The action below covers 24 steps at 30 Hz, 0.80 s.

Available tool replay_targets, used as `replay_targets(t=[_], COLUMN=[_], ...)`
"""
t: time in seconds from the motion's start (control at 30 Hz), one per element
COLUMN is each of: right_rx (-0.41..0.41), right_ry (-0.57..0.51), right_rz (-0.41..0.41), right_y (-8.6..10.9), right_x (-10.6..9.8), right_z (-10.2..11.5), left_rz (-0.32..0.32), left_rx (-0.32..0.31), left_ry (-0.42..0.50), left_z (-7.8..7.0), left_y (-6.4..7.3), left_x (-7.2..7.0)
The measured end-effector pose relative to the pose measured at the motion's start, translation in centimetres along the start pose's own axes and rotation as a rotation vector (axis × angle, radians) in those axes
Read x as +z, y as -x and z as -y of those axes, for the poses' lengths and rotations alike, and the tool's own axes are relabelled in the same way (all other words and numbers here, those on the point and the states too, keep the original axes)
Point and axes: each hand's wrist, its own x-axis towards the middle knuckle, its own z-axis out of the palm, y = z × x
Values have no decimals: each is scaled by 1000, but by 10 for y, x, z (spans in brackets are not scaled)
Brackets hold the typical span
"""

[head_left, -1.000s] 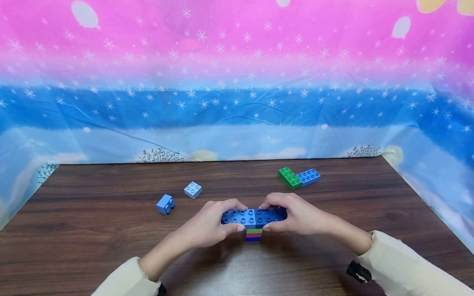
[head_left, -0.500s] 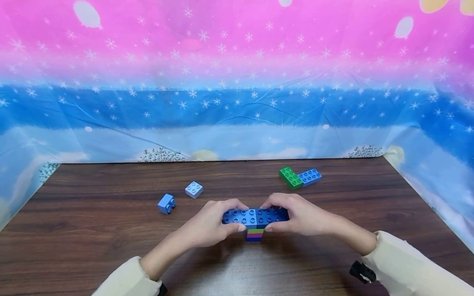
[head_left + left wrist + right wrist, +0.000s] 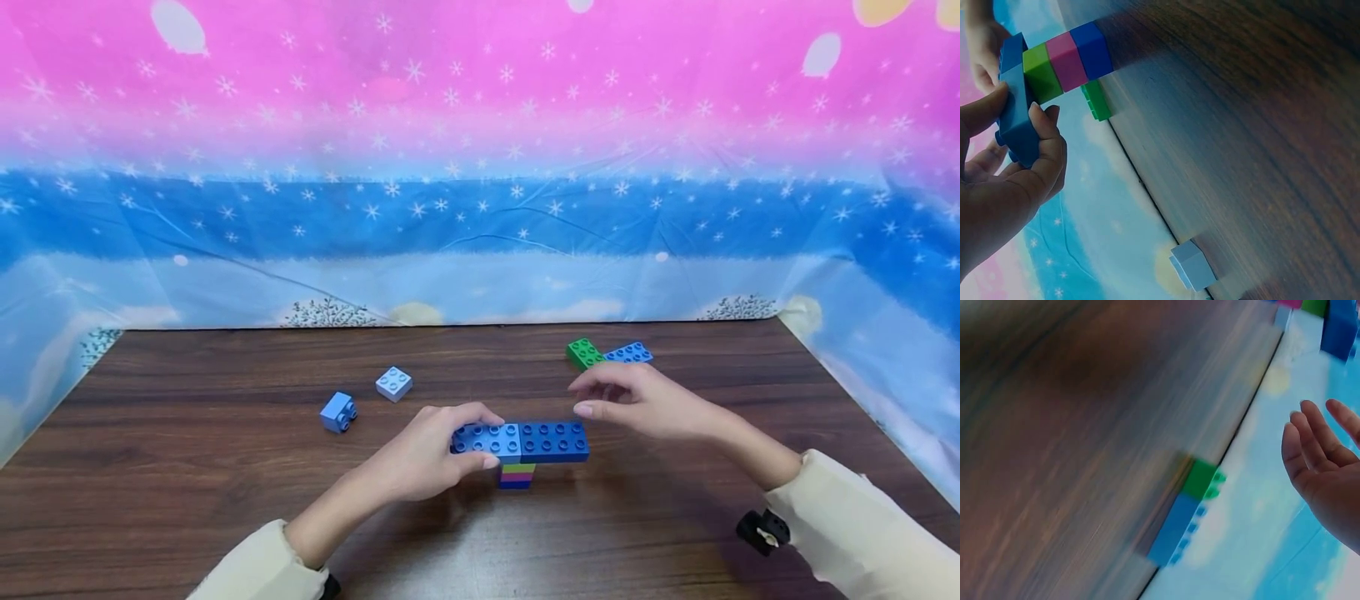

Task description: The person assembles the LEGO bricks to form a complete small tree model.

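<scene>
A short upright column of stacked toy bricks, with a lime green brick (image 3: 1042, 73), a pink brick (image 3: 1067, 62) and a blue brick (image 3: 1092, 50), carries two long bricks end to end. My left hand (image 3: 431, 454) grips the medium-blue long brick (image 3: 504, 442), thumb on the near side and fingers on the far side. The dark blue long brick (image 3: 555, 443) sticks out to the right, untouched. Apart from the stack, my right hand (image 3: 648, 404) hangs above the table with relaxed fingers and holds nothing. It partly covers a green brick (image 3: 582, 352) and a blue brick (image 3: 632, 352).
On the left of the table (image 3: 187, 450) lie a pale blue square brick (image 3: 393, 383) and a small blue brick (image 3: 337, 412) turned on its side. A printed cloth (image 3: 480, 225) stands along the back and sides.
My right hand has let go of the dark blue long brick and moved right and away from me, towards the green and blue bricks. My left hand keeps its grip.
</scene>
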Motion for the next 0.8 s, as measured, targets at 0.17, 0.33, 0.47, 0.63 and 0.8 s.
replay_targets(t=[0.17, 0.33, 0.47, 0.63, 0.8], right_rx=[53, 120, 163, 216, 226], right_ry=[63, 90, 101, 131, 135], right_rz=[-82, -98, -88, -86, -68], right_y=[2, 1, 1, 2, 1], right_x=[-14, -24, -28, -32, -33], right_z=[-22, -46, -61, -72, -84], left_rz=[-4, -11, -9, -5, -3], left_rx=[0, 2, -2, -12, -10], left_ry=[1, -1, 1, -2, -3], left_z=[0, 0, 0, 0, 0], left_y=[1, 0, 0, 0, 0], left_x=[0, 0, 0, 0, 0])
